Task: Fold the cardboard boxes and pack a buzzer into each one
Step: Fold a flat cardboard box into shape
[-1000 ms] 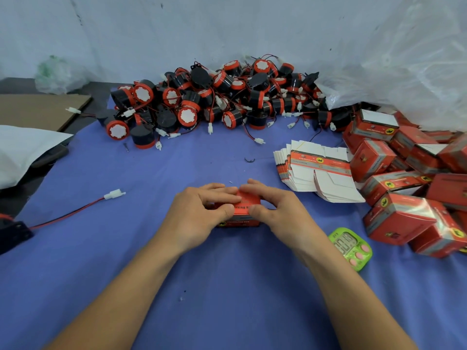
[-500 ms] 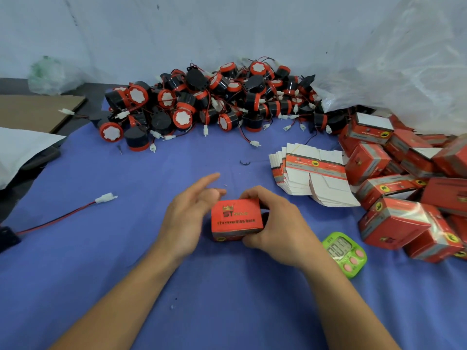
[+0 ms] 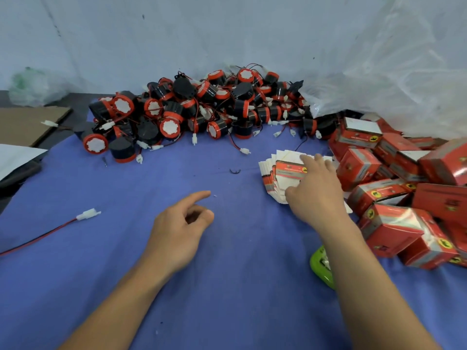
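Observation:
A heap of black-and-red buzzers [image 3: 202, 107] with red wires lies at the back of the blue cloth. A stack of flat, unfolded cardboard boxes [image 3: 280, 173] sits right of centre. My right hand [image 3: 316, 190] rests on that stack with fingers spread over the top sheet and thumb at its near edge. My left hand [image 3: 182, 223] hovers over the cloth at centre, empty, index finger pointing out and the other fingers loosely curled. Several folded red boxes [image 3: 394, 223] are piled at the right.
A green timer [image 3: 321, 269] lies under my right forearm. A loose red-black wire with a white plug [image 3: 88, 214] trails at the left. Clear plastic sheeting [image 3: 391, 72] hangs at the back right. Brown cardboard [image 3: 25, 125] and a white sheet lie at the left edge.
The folded red box that both hands held is gone from them. My right hand has moved right onto the flat box stack. My left hand has let go and stays at centre.

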The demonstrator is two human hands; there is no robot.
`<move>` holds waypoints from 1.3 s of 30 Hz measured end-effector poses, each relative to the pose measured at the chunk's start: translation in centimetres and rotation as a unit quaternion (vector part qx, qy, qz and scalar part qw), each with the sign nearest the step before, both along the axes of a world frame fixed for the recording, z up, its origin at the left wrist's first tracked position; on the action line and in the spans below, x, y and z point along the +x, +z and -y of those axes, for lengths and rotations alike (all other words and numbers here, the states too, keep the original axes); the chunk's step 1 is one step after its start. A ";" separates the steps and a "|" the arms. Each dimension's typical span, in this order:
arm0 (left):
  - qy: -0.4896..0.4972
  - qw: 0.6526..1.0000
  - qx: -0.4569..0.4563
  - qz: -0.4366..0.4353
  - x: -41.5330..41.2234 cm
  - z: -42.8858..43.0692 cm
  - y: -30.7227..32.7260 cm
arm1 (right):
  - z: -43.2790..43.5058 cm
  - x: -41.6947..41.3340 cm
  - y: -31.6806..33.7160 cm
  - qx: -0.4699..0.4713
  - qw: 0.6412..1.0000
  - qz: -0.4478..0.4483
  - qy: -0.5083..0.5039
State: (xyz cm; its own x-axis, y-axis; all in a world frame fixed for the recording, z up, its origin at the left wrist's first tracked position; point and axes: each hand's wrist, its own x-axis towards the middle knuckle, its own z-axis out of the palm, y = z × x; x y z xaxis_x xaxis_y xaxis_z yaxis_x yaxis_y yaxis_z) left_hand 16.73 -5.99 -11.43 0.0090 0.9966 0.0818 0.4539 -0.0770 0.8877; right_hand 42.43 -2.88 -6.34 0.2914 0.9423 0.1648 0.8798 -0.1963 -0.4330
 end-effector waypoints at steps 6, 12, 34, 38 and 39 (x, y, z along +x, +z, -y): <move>-0.013 0.999 0.016 -0.026 0.0 -0.3 -0.2 | -0.6 0.2 -1.0 -0.087 0.992 0.096 0.002; -0.012 0.999 0.020 -0.026 0.0 -0.3 -0.1 | 0.6 -1.0 -1.3 0.015 0.983 0.185 -0.013; -0.019 0.998 0.044 -0.043 0.3 -0.3 0.3 | 0.7 -3.1 -2.6 -0.051 0.992 -0.106 0.042; -0.018 0.998 0.041 -0.053 0.3 -0.4 0.1 | 0.0 -2.1 -2.1 -0.036 0.979 -0.201 0.006; -0.016 0.997 0.040 -0.059 0.3 -0.4 0.0 | 0.0 -2.2 -2.0 -0.023 0.980 -0.198 0.000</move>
State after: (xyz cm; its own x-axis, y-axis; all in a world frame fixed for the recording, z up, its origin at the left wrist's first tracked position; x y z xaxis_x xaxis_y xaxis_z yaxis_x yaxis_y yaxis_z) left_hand 17.05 -5.63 -11.39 0.0554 0.9860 0.1571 0.5504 -0.1614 0.8191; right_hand 40.24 -2.89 -8.34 0.3240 0.9461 -0.0040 0.6445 -0.2238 -0.7312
